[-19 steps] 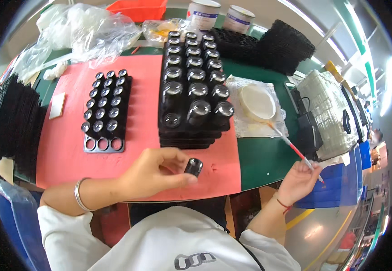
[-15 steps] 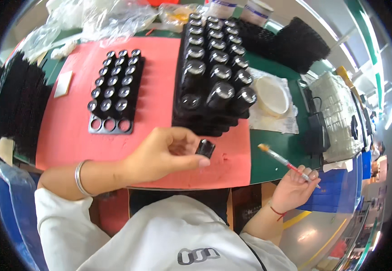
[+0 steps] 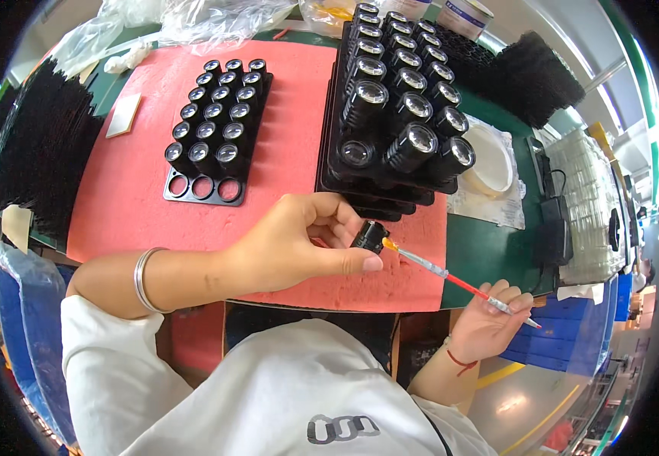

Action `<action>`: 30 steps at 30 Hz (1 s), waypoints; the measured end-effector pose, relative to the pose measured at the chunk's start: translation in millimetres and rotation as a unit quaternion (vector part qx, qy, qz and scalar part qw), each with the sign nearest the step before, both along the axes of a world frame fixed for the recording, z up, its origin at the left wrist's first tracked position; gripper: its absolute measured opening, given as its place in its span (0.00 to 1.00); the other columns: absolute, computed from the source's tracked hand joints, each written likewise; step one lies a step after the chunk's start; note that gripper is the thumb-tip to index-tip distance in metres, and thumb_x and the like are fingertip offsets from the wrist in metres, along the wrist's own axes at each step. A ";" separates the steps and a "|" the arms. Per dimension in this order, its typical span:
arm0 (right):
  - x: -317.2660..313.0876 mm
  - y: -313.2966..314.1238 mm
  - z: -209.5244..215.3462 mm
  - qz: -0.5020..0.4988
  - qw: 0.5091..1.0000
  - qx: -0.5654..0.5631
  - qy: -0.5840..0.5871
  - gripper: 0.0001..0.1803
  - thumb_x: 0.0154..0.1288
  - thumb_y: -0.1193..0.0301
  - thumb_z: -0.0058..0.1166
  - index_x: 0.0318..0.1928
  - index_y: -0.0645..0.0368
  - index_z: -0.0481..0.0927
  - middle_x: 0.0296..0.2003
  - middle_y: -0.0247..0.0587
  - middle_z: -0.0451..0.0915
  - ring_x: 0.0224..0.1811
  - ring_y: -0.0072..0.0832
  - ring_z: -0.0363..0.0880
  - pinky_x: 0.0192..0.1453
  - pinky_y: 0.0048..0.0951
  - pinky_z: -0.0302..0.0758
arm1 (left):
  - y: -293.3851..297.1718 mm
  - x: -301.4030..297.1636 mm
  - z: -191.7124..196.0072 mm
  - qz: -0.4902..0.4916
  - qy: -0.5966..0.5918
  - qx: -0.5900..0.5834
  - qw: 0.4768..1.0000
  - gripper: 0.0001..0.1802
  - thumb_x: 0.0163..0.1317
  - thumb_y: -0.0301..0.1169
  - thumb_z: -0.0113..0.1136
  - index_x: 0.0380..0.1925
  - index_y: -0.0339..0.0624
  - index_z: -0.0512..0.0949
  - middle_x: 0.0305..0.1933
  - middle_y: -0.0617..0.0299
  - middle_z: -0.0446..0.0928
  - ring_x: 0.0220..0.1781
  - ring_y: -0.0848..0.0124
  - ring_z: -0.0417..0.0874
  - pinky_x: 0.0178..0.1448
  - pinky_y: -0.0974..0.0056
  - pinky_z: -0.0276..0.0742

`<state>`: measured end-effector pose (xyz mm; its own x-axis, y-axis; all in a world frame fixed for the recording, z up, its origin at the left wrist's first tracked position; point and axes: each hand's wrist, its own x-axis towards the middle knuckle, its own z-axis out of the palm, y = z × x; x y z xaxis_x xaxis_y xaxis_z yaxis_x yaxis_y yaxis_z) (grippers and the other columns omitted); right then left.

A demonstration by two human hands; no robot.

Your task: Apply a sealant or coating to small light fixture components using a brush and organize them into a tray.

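Between the thumb and fingers of my left hand [image 3: 310,235] is a short black cylinder [image 3: 370,236], held tilted above the pink mat. A slim paintbrush [image 3: 451,279] with a red and clear handle is pinched in my right hand [image 3: 491,323]. Its orange-tipped bristles touch the right end of the cylinder. Beyond my left hand stands a tall stack of black trays [image 3: 345,182], topped with several black lens barrels [image 3: 413,144] with shiny glass ends. Left of it, a smaller black tray [image 3: 215,195] holds rows of similar barrels, its nearest row of holes bare.
The pink mat [image 3: 136,205] lies on a green table. A round white dish [image 3: 489,161] rests on paper at right, near stacked clear trays [image 3: 588,205]. Black tray piles [image 3: 41,167] stand at far left; plastic bags [image 3: 200,23] and white tins [image 3: 465,15] sit at the back.
The brush has come left and its tip now meets the cylinder in my left hand, where they were apart before. The whole view has shifted slightly.
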<state>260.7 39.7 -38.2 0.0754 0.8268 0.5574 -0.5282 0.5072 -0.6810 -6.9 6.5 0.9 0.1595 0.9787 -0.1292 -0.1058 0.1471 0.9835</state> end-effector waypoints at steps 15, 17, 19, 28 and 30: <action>2.6 4.1 -2.0 -0.057 0.997 0.034 -0.031 0.15 0.68 0.61 0.38 0.28 0.56 0.59 0.19 0.32 0.58 0.22 0.21 0.53 0.25 0.22 0.53 | 3.2 -0.3 -4.2 -0.070 -0.049 0.014 0.996 0.10 0.56 0.30 0.61 0.33 0.36 0.73 0.32 0.68 0.75 0.37 0.81 0.74 0.42 0.75 0.70; 2.6 3.3 -1.5 -0.055 0.998 0.027 -0.030 0.15 0.68 0.61 0.38 0.27 0.56 0.60 0.19 0.32 0.58 0.21 0.20 0.54 0.24 0.21 0.53 | 3.8 -0.9 -3.8 -0.078 -0.057 0.004 0.995 0.10 0.56 0.30 0.60 0.34 0.36 0.73 0.33 0.67 0.75 0.38 0.81 0.74 0.43 0.74 0.70; 3.9 2.7 -2.4 -0.056 0.998 0.024 -0.026 0.15 0.68 0.61 0.38 0.27 0.56 0.60 0.19 0.32 0.58 0.21 0.20 0.54 0.24 0.21 0.53 | 4.7 -1.0 -3.5 -0.085 -0.063 -0.005 0.994 0.10 0.57 0.29 0.59 0.35 0.35 0.73 0.34 0.66 0.75 0.39 0.80 0.75 0.44 0.74 0.70; 19.3 13.0 -6.0 -0.034 0.994 -0.044 0.098 0.14 0.68 0.62 0.39 0.28 0.55 0.61 0.20 0.30 0.58 0.24 0.20 0.55 0.29 0.22 0.57 | -2.3 2.2 -0.1 -0.111 -0.069 0.026 0.991 0.12 0.54 0.28 0.62 0.37 0.34 0.73 0.36 0.64 0.76 0.39 0.79 0.76 0.46 0.72 0.72; 21.7 14.6 -3.2 -0.018 0.992 -0.054 0.115 0.13 0.68 0.63 0.38 0.29 0.55 0.62 0.21 0.30 0.58 0.24 0.20 0.56 0.30 0.22 0.58 | -4.4 1.0 7.1 -0.122 0.029 0.105 0.987 0.13 0.52 0.27 0.63 0.36 0.34 0.74 0.36 0.62 0.77 0.38 0.77 0.77 0.44 0.71 0.74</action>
